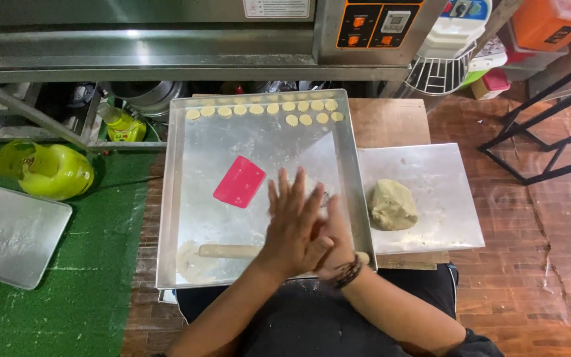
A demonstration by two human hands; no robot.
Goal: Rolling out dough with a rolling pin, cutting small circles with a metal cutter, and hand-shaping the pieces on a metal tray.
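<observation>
Pale dough was pressed between the two palms above the near part of the steel baking tray (180, 198): the left hand (292, 228) lay flat on top with fingers spread, the right hand (335, 248) beneath it, and the piece itself was hidden. Rolling it well probably called for light, even pressure and small circles, so it would match the cut rounds (279, 109) along the far edge. A wooden rolling pin (229, 250), pink scraper (240, 182) and dough lump (392, 205) lay near.
</observation>
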